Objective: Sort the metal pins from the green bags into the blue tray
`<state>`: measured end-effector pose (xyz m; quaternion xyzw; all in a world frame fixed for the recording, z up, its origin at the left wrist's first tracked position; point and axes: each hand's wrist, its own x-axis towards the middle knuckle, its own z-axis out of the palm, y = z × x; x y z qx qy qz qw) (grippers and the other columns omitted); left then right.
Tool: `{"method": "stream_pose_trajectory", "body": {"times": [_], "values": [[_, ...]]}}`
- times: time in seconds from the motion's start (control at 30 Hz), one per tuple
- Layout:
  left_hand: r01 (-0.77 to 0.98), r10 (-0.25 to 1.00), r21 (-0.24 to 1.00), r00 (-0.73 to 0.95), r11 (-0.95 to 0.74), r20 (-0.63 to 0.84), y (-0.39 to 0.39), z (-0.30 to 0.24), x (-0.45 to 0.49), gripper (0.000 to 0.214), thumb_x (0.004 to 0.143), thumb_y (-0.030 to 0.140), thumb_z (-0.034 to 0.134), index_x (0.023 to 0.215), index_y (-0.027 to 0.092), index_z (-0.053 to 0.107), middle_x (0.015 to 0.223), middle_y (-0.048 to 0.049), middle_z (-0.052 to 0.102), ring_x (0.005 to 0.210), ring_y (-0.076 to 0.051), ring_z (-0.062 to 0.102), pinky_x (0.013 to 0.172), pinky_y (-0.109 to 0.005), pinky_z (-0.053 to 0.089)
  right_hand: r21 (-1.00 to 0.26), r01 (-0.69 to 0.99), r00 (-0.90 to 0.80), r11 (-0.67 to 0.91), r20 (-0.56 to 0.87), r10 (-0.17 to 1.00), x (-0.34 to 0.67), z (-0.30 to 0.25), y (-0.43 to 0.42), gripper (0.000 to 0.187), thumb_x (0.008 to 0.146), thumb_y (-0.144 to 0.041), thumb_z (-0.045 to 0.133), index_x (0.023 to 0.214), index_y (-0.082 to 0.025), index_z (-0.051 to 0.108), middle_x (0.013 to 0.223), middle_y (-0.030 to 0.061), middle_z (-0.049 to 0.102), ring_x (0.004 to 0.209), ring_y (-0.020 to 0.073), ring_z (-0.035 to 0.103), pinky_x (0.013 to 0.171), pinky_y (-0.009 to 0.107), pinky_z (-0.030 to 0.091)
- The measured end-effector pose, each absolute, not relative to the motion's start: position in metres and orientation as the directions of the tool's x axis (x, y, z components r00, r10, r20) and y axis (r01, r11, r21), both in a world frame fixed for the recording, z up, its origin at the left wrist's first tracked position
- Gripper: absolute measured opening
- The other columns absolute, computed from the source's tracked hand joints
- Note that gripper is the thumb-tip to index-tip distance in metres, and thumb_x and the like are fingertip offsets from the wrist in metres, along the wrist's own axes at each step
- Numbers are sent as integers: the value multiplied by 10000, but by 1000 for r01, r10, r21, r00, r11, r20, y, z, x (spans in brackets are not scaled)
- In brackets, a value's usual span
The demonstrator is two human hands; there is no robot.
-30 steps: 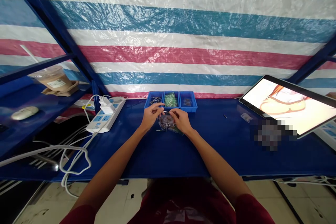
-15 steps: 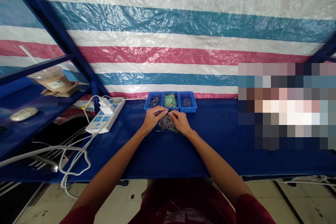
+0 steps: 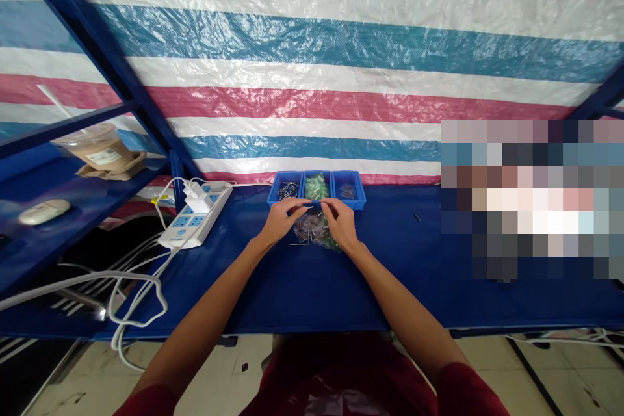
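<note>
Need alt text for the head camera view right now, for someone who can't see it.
Both hands, left hand and right hand, meet over a small pile of clear parts on a blue table, fingertips pinching something too small to identify. Three blue bins sit just behind; a white power strip lies to the left.

A blue table (image 3: 302, 286) carries three blue bins (image 3: 316, 188) along its back edge and a white power strip (image 3: 195, 221) to the left. A clear bag (image 3: 312, 229) of small parts lies just before the bins
</note>
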<state>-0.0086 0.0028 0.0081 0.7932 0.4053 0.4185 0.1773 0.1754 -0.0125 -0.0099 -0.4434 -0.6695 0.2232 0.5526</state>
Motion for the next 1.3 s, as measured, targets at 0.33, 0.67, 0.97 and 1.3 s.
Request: {"method": "stream_pose_trajectory", "body": {"times": [0.33, 0.67, 0.97, 1.3], "values": [[411, 840, 733, 241, -543, 487, 0, 9, -7, 303, 870, 394, 581, 1015, 147, 679, 578, 23, 578, 554, -126, 541, 620, -237, 447, -760, 317, -188, 567, 535, 824, 173, -14, -11, 214, 887, -362, 534, 859, -192, 660, 769, 33, 629, 594, 131, 520, 592, 250, 437], [114, 914, 911, 142, -397, 380, 1, 8, -2, 407, 810, 423, 654, 1083, 122, 667, 661, -28, 655, 518, -110, 539, 487, -216, 453, -906, 134, -134, 402, 385, 913, 172, -15, -9, 247, 862, -423, 529, 792, -194, 589, 666, -6, 556, 504, 115, 466, 517, 248, 381], [204, 908, 887, 160, -414, 387, 5, 4, -1, 324, 793, 439, 664, 872, 134, 742, 887, -94, 725, 730, -185, 650, 537, -233, 493, -922, 132, -175, 363, 339, 924, 171, -17, -6, 266, 844, -429, 546, 790, -187, 642, 656, -1, 580, 506, 115, 463, 498, 244, 377], [424, 877, 768, 249, -480, 411, 5, 9, -8, 388, 890, 451, 522, 983, 155, 754, 634, -20, 605, 602, -140, 528, 596, -239, 436, -888, 240, 31, 392, 410, 912, 175, -18, -6, 304, 889, -406, 485, 879, -184, 693, 711, 34, 649, 611, 162, 571, 547, 257, 440]]}}
